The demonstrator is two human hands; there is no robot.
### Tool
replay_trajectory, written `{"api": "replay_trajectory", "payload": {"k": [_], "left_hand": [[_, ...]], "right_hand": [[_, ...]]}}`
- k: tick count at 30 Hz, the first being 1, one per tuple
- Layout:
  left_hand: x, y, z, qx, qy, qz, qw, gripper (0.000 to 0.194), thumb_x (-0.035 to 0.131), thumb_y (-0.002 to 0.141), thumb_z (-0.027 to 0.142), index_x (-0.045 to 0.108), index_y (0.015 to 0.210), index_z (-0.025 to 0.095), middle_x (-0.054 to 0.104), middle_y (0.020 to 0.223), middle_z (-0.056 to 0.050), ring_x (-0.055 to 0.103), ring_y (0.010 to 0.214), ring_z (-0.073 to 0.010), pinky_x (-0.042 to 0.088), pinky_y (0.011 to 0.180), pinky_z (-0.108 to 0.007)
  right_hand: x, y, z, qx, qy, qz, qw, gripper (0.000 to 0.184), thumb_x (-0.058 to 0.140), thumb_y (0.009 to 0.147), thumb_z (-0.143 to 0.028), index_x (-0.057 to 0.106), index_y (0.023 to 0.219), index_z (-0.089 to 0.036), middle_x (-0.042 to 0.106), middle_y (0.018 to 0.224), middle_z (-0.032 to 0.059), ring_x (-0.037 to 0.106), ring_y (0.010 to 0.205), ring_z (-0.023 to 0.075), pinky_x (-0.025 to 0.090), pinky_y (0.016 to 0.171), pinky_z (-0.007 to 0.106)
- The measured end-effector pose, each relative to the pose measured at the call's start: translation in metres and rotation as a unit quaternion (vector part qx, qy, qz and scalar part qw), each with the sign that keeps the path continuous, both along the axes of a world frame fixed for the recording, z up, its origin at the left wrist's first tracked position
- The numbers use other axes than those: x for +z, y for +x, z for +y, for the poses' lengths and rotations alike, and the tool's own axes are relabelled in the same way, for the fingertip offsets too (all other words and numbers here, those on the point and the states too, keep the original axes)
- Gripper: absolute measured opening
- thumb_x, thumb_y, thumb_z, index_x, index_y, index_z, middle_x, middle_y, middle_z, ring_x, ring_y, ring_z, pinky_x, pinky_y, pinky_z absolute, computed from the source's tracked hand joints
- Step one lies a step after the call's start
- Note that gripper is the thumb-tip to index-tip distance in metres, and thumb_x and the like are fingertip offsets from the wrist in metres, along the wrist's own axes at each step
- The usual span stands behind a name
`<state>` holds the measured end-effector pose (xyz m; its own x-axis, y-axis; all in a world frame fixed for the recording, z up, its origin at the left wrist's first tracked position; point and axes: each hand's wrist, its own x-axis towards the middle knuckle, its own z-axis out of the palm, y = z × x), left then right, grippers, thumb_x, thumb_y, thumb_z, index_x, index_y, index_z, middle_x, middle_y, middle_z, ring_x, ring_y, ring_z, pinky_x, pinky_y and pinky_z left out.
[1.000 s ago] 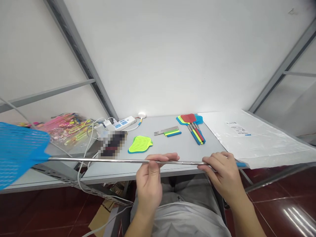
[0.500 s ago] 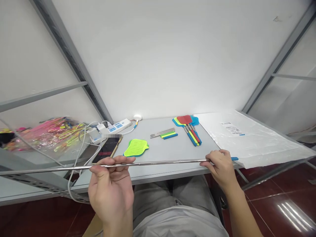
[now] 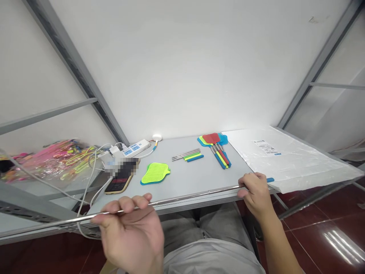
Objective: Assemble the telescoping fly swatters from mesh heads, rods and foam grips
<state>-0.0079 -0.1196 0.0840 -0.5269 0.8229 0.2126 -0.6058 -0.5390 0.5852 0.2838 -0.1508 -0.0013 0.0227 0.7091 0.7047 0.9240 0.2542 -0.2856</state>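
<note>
A long, thin telescopic metal rod (image 3: 182, 198) runs across the front of the table, out past the left edge of the view. My right hand (image 3: 254, 194) is closed round its blue handle (image 3: 270, 180), whose end sticks out to the right. Farther left, my left hand (image 3: 131, 228) pinches the rod between thumb and fingers, palm up. Behind the rod lie green and blue fly swatter heads (image 3: 155, 173), stacked. Metal rods (image 3: 186, 154) with green, yellow and blue handle tubes (image 3: 195, 158) lie beyond. Several assembled fly swatters (image 3: 218, 150) rest in a bundle to the right.
A phone (image 3: 122, 179) and a power strip (image 3: 137, 148) with white cables stand at the left. Beyond the frame post, clear bags of colourful items (image 3: 62, 160) lie on a shelf. White wrapping sheet (image 3: 256, 152) covers the table's right side.
My left hand has come down and nearer, tilting the rod's left side lower. My right hand keeps its hold on the handle. The view has shifted slightly.
</note>
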Motion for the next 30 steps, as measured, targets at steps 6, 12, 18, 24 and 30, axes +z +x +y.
{"api": "replay_trajectory", "payload": {"k": [6, 12, 18, 24, 30], "left_hand": [[-0.019, 0.044, -0.015, -0.134, 0.005, 0.071, 0.989, 0.029, 0.042, 0.098, 0.049, 0.058, 0.097, 0.026, 0.071, 0.081, -0.001, 0.067, 0.079, -0.0189, 0.056, 0.078, -0.039], [-0.028, 0.061, -0.023, -0.224, 0.004, 0.120, 0.967, 0.028, 0.036, 0.100, 0.046, 0.053, 0.092, 0.025, 0.075, 0.091, -0.005, 0.072, 0.088, -0.0254, 0.053, 0.083, -0.050], [-0.026, 0.054, -0.018, -0.136, 0.034, 0.105, 0.985, 0.030, 0.048, 0.095, 0.051, 0.052, 0.084, 0.023, 0.071, 0.077, 0.000, 0.070, 0.076, -0.0227, 0.054, 0.084, -0.054], [-0.007, 0.043, -0.018, -0.107, 0.023, 0.004, 0.994, 0.034, 0.041, 0.099, 0.042, 0.049, 0.075, 0.020, 0.040, 0.056, 0.006, 0.040, 0.053, -0.0099, 0.055, 0.071, -0.032], [0.005, 0.036, -0.019, -0.139, 0.013, -0.044, 0.989, 0.041, 0.030, 0.102, 0.040, 0.041, 0.069, 0.018, 0.020, 0.059, 0.005, 0.025, 0.052, -0.0098, 0.043, 0.054, -0.021]], "right_hand": [[0.002, -0.008, -0.005, 0.002, -0.004, 0.061, 0.998, 0.053, 0.021, 0.095, -0.064, 0.051, 0.081, -0.022, 0.051, 0.074, 0.0013, 0.049, 0.073, 0.0199, 0.030, 0.085, 0.042], [-0.006, -0.013, 0.000, -0.113, 0.208, 0.236, 0.943, 0.055, 0.019, 0.096, -0.061, 0.048, 0.117, -0.020, 0.050, 0.106, 0.0143, 0.051, 0.100, 0.0308, 0.037, 0.090, 0.051], [-0.017, -0.007, 0.010, -0.225, 0.426, 0.239, 0.843, 0.031, 0.036, 0.098, -0.041, 0.051, 0.117, -0.021, 0.048, 0.110, 0.0152, 0.050, 0.106, 0.0326, 0.038, 0.092, 0.055], [-0.024, -0.019, 0.011, -0.142, 0.218, 0.095, 0.961, 0.066, 0.019, 0.092, -0.071, 0.060, 0.109, -0.023, 0.060, 0.102, 0.0111, 0.058, 0.103, 0.0327, 0.023, 0.103, 0.061], [-0.018, -0.020, 0.007, -0.050, 0.121, 0.018, 0.991, 0.057, 0.015, 0.101, -0.048, 0.055, 0.072, -0.022, 0.055, 0.068, 0.0024, 0.054, 0.069, 0.0179, 0.036, 0.089, 0.042]]}}
